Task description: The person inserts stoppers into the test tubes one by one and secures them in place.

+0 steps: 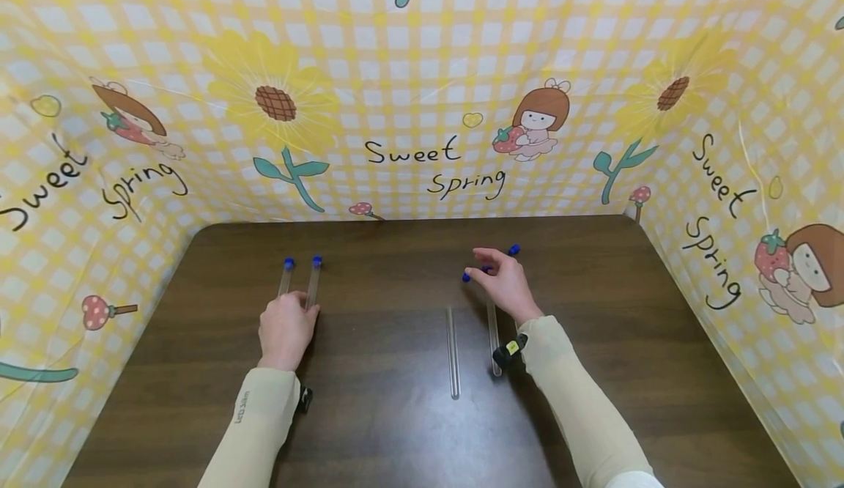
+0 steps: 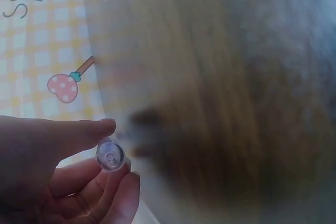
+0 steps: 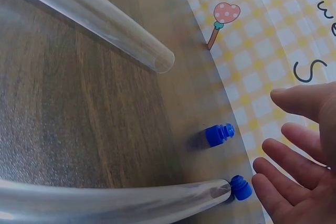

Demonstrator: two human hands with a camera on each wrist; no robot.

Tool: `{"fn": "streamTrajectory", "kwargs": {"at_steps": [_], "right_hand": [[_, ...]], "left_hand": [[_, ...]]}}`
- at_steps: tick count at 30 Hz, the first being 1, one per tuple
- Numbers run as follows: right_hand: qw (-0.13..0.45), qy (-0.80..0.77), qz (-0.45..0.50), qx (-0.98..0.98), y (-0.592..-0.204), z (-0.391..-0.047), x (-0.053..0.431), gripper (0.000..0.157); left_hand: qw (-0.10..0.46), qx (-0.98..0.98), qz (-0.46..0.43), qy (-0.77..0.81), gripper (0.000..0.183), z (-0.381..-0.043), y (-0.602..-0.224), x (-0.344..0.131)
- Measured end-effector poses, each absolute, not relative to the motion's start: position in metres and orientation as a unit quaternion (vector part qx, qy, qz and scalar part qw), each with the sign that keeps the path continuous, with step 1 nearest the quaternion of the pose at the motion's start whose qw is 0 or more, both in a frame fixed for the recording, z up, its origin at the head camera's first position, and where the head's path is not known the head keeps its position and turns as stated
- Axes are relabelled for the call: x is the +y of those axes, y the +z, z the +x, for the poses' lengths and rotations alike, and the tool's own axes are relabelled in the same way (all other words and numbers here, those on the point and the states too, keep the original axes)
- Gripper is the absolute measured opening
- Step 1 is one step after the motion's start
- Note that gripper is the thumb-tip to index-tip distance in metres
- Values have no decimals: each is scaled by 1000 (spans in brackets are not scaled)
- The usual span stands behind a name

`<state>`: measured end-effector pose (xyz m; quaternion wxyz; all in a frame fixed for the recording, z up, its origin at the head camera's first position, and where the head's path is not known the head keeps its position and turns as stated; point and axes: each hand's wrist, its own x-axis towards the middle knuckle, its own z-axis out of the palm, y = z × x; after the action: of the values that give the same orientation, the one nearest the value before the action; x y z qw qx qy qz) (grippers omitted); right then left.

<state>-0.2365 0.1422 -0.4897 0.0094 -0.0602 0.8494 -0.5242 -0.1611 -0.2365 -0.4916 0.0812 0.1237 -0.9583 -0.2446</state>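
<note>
My left hand [image 1: 286, 330] pinches a clear test tube [image 1: 313, 283] topped by a blue stopper [image 1: 317, 261]. In the left wrist view the tube's rounded end [image 2: 110, 155] shows between thumb and fingers. Alongside is a second tube [image 1: 285, 281] with a blue stopper [image 1: 289, 262], its lower part hidden by that hand. My right hand [image 1: 508, 286] reaches over the tabletop with fingers parted and nothing between them. Near its fingertips lies a loose blue stopper [image 3: 218, 135]. Another blue stopper [image 3: 241, 187] sits tilted at the mouth of a clear tube [image 3: 157, 200].
An unstoppered tube [image 1: 453, 352] lies to the left of my right hand's tubes, its open mouth facing the back. One more blue stopper [image 1: 514, 250] is behind the right hand. Patterned yellow cloth [image 1: 422, 92] walls the brown table [image 1: 382, 393] at back and sides.
</note>
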Motion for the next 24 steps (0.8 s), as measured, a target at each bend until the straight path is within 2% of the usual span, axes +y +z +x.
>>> {"fn": "streamTrajectory", "kwargs": {"at_steps": [24], "right_hand": [[31,-501,-72,862,-492,-239,143,50]], "left_hand": [[78,-961,125,-232,28,-161,-495,-240]]}}
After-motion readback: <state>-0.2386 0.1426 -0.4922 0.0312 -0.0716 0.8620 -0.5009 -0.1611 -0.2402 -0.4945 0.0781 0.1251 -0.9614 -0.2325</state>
